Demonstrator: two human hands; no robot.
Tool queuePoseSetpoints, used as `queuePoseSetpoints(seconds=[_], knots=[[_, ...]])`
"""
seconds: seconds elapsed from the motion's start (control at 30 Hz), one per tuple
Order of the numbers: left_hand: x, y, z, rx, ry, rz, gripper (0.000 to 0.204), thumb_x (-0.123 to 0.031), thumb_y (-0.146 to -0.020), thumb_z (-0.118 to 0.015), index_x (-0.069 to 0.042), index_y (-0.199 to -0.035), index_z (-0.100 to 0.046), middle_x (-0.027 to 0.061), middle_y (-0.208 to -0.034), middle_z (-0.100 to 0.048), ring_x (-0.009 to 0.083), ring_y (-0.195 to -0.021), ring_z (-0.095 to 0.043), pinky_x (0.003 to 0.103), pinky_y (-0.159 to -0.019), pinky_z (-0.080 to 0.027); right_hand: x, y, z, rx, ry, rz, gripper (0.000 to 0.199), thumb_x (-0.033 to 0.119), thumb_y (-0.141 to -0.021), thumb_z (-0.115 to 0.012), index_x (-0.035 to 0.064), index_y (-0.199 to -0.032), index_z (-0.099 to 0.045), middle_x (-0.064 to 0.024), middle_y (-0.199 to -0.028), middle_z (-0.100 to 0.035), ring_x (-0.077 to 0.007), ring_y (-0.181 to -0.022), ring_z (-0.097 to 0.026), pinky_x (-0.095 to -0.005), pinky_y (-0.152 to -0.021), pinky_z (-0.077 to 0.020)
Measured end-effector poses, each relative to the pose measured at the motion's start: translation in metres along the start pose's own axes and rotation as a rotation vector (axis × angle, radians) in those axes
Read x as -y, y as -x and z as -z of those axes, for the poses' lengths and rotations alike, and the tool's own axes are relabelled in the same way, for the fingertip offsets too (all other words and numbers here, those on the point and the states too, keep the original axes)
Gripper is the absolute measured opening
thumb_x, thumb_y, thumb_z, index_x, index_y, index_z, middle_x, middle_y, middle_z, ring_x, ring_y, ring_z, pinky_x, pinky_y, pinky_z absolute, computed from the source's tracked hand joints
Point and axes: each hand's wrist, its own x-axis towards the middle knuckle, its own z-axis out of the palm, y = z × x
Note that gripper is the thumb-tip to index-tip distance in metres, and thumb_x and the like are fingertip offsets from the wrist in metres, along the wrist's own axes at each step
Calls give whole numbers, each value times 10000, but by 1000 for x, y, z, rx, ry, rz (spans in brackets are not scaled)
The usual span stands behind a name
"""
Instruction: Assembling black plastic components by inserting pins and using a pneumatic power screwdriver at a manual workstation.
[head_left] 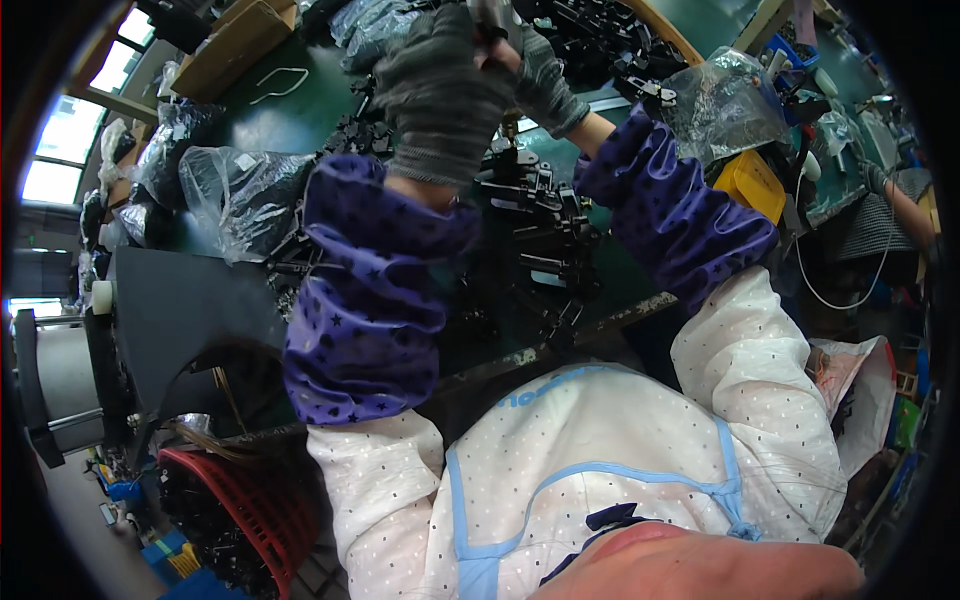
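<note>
My left hand (440, 95), in a grey knitted glove, is raised at the top of the head view with its fingers curled closed. Beside it, my right hand (545, 85) wears a similar glove with bare fingertips, which pinch together close to the left hand. A shiny metal piece (490, 12) shows between the hands at the upper edge; its full shape is cut off. What lies inside the left fist is hidden. Below both hands, several black metal parts with silver blades (550, 265) lie on the green table (270, 125).
Transparent plastic bags (240, 195) (725, 105) lie left and right, near a yellow container (750, 185). More black parts (580, 40) are heaped at the back. A red basket (215, 465) stands lower left. Another person's gloved hand (875, 178) is at far right.
</note>
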Motion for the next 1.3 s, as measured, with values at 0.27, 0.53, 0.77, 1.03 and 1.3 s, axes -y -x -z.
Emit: queuePoseSetpoints(seconds=[0.27, 0.53, 0.77, 1.03, 1.3], knots=[[42, 30, -19, -283, 174, -256, 146, -55, -703, -598, -87, -832, -538, 48, -778, -557, 184, -658, -552, 308, -567, -440, -19, -11, 5, 35, 10, 77, 436, 243, -663, -657, 55, -1022, -497, -36, -863, -556, -137, -756, -534, -286, -649, -450], [79, 115, -109, 366, 436, 259, 216, -37, -636, -699, -41, -747, -513, 57, -688, -552, 138, -645, -546, 273, -597, -441, -17, -31, 2, -44, 329, 280, 415, 241, -671, -636, 60, -1001, -462, -10, -816, -481, -113, -732, -477, -268, -594, -430], [68, 113, -105, 295, 291, 362, 193, -61, -616, -699, -37, -680, -519, 75, -677, -542, 189, -636, -551, 291, -611, -445, -25, -36, 11, 7, -178, 8, 458, 278, -649, -683, 85, -993, -450, 22, -782, -462, -89, -657, -465, -237, -554, -427], [70, 115, -104, 281, 330, 328, 185, -42, -619, -691, -29, -686, -519, 79, -683, -527, 200, -646, -545, 293, -609, -439, -27, -33, 7, -19, 33, 71, 429, 323, -661, -665, 76, -953, -471, 15, -782, -486, -90, -680, -479, -244, -574, -429], [68, 113, -103, 312, 315, 344, 226, -169, -590, -716, -73, -715, -553, 90, -715, -557, 255, -698, -569, 337, -631, -454, -31, -33, 11, -47, 266, 165, 401, 350, -664, -651, 48, -884, -504, -5, -756, -503, -118, -663, -460, -283, -576, -415]])
